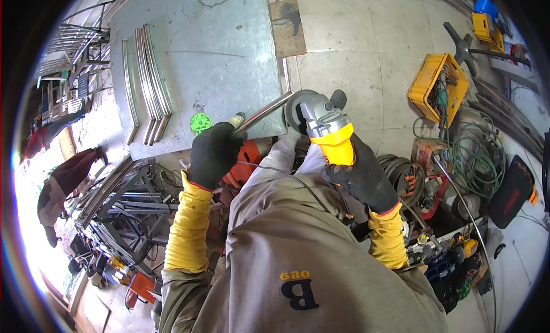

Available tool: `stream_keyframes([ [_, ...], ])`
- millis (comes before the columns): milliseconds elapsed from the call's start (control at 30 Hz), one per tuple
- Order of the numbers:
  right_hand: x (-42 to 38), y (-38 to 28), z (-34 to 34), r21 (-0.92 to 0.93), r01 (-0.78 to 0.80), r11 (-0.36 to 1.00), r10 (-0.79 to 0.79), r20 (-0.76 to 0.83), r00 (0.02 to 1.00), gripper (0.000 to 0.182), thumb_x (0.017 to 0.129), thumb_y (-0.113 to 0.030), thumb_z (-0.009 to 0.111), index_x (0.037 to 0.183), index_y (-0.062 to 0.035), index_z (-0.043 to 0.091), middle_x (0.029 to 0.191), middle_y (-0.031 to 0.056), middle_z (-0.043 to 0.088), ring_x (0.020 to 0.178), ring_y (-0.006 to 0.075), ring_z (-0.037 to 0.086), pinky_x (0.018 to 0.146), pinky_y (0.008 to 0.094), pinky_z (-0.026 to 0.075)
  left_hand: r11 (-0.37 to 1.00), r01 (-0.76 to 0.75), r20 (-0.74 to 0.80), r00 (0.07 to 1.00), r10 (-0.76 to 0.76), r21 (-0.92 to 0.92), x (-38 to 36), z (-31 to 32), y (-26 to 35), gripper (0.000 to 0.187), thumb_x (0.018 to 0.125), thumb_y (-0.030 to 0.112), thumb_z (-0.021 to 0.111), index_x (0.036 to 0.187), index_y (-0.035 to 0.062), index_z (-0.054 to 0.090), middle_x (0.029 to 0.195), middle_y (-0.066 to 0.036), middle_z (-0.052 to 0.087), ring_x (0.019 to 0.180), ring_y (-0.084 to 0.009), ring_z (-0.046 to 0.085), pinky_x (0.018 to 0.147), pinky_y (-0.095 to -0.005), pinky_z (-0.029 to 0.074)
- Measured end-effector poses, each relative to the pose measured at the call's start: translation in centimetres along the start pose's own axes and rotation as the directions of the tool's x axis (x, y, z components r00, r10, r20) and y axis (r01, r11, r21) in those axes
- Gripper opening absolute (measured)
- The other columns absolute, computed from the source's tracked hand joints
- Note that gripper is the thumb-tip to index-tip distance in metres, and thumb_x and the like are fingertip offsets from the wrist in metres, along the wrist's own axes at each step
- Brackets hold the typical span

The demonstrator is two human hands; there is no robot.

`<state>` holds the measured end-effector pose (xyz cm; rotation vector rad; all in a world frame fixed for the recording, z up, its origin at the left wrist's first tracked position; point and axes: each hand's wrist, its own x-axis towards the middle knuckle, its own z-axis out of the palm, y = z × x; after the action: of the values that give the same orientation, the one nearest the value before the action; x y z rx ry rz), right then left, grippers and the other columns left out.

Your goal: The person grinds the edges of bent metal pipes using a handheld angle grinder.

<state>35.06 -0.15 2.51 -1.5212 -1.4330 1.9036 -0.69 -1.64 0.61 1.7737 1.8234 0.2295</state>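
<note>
My right hand [366, 175], in a black glove, is wrapped round the yellow body of an angle grinder [334, 139] with a grey metal head. Its round disc [295, 111] faces left and is right at the end of a shiny metal tube [264, 111]. My left hand [215, 154], also gloved in black, grips the tube's near end, with the thumb along it. The tube slants up to the right over the near edge of the metal table [229, 64]. Several similar bent tubes [150, 84] lie side by side on the table's left part, near a green round sticker [200, 123].
A yellow crate [438, 87] with tools and a coiled green hose [478, 155] are on the floor to the right. Metal frames [129, 201] are stacked at left. A dark cable [298, 181] runs across my lap. More tools [444, 255] lie at lower right.
</note>
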Motion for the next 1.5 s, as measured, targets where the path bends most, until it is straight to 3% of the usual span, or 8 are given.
stream_keyframes([
  [700,0.0,-1.2,0.0,-0.049,-0.007,0.999,0.007,-0.002,1.000,0.061,0.088,-0.022,0.085,0.141,-0.0020,0.063,0.106,0.0055,0.073,0.088,0.0150,0.066,0.082,0.0353,0.057,0.962,0.170,0.202,0.971,-0.127,-0.212,0.8,-1.4,0.4,0.035,0.102,0.027,0.076,0.128,0.0042,0.079,0.087,-0.020,0.077,0.078,-0.0330,0.078,0.072,-0.0424,0.060],
  [800,-0.3,-2.5,0.0,-0.056,-0.100,0.993,0.100,0.009,0.995,0.060,0.087,-0.022,0.085,0.140,-0.0017,0.063,0.106,0.0057,0.073,0.088,0.0149,0.065,0.081,0.0351,0.057,0.985,0.078,0.150,0.987,-0.054,-0.155,0.7,-0.7,-0.8,0.033,0.101,0.026,0.076,0.126,0.0051,0.080,0.098,-0.018,0.080,0.086,-0.0345,0.079,0.076,-0.0429,0.062],
  [867,-0.3,-3.2,0.0,-0.036,-0.080,0.996,0.080,0.009,0.997,0.050,0.090,-0.016,0.084,0.134,-0.0025,0.063,0.107,0.0130,0.075,0.094,0.0256,0.072,0.089,0.0418,0.058,0.966,-0.249,0.125,0.963,0.240,0.068,0.6,-0.1,-2.2,0.031,0.100,0.024,0.076,0.125,0.0062,0.081,0.110,-0.016,0.081,0.093,-0.0355,0.079,0.080,-0.0429,0.063],
  [1100,0.1,-1.9,0.1,-0.054,-0.019,0.998,0.018,-0.007,1.000,0.060,0.086,-0.024,0.085,0.139,-0.0023,0.064,0.104,0.0078,0.073,0.088,0.0161,0.064,0.083,0.0364,0.056,0.975,-0.213,0.127,0.971,0.204,0.066,0.7,-0.4,-1.2,0.029,0.100,0.022,0.075,0.124,0.0074,0.081,0.112,-0.016,0.081,0.091,-0.0357,0.078,0.080,-0.0423,0.064],
  [1200,0.1,-2.7,0.1,-0.078,-0.020,0.997,0.018,-0.024,1.000,0.059,0.086,-0.024,0.085,0.138,-0.0021,0.065,0.103,0.0071,0.072,0.087,0.0162,0.064,0.082,0.0361,0.056,0.985,0.048,0.171,0.985,-0.019,-0.164,0.9,-0.6,-1.1,0.027,0.101,0.021,0.074,0.123,0.0076,0.082,0.109,-0.016,0.080,0.088,-0.0360,0.078,0.079,-0.0425,0.064],
  [1300,-0.2,-2.5,-0.1,-0.063,-0.075,0.995,0.076,0.013,0.997,0.052,0.089,-0.015,0.082,0.136,-0.0027,0.064,0.105,0.0121,0.073,0.093,0.0245,0.070,0.087,0.0404,0.058,0.987,-0.122,0.203,0.969,0.140,-0.101,1.2,-0.4,-1.9,0.025,0.100,0.019,0.073,0.121,0.0075,0.082,0.107,-0.016,0.080,0.086,-0.0365,0.078,0.077,-0.0431,0.064],
  [1400,-0.2,-2.3,0.0,-0.083,-0.075,0.994,0.074,-0.016,0.997,0.051,0.089,-0.014,0.082,0.136,-0.0025,0.064,0.105,0.0117,0.074,0.093,0.0238,0.070,0.087,0.0399,0.058,0.987,-0.005,0.199,0.979,0.037,-0.161,1.1,-0.6,-1.4,0.023,0.098,0.017,0.074,0.117,0.0089,0.082,0.106,-0.015,0.079,0.085,-0.0361,0.077,0.075,-0.0436,0.064],
  [1500,0.0,-2.8,0.0,-0.007,-0.072,0.997,0.072,-0.019,0.997,0.060,0.085,-0.021,0.086,0.138,-0.0019,0.064,0.107,0.0066,0.071,0.091,0.0159,0.063,0.086,0.0357,0.056,0.971,-0.237,0.116,0.965,0.234,0.011,1.0,-0.1,-1.7,0.022,0.096,0.016,0.075,0.116,0.0091,0.083,0.106,-0.015,0.080,0.085,-0.0350,0.078,0.074,-0.0438,0.063],
])
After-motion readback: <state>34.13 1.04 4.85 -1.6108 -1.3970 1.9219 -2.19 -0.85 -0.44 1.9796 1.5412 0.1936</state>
